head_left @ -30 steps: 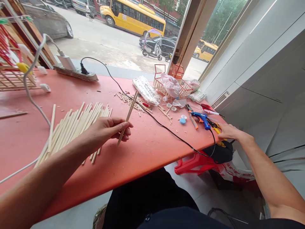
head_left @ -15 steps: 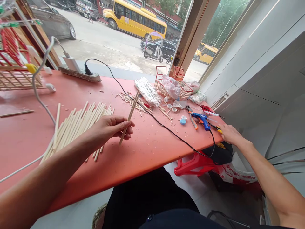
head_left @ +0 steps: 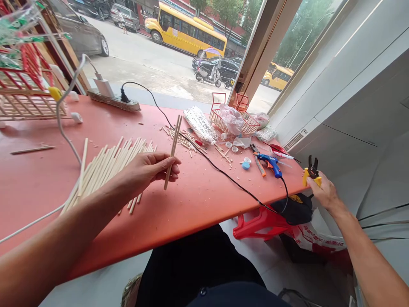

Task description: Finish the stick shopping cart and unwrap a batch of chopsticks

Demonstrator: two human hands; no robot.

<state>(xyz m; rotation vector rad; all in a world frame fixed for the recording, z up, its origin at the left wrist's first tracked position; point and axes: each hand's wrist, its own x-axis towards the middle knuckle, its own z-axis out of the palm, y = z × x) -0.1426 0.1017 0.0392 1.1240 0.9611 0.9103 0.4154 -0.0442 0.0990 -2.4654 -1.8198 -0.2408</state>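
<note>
Two thin wooden sticks stand nearly upright, pinched between the thumb and fingers of my left hand. Below and left of that hand lies a spread pile of similar sticks, partly covered by my forearm. My right hand is closed around yellow-handled pliers, raised off the table at its right end with the dark jaws pointing up and apart. Nearest to it on the table are a blue glue gun and orange-handled pliers.
A black cord runs across the red table. Stick offcuts, a foil-like packet, small caps and a stick-built basket stand toward the back. A power strip and a larger stick structure are at left.
My right hand has lifted the yellow-handled pliers off the table and moved right with them. The sticks in my left hand have turned more upright.
</note>
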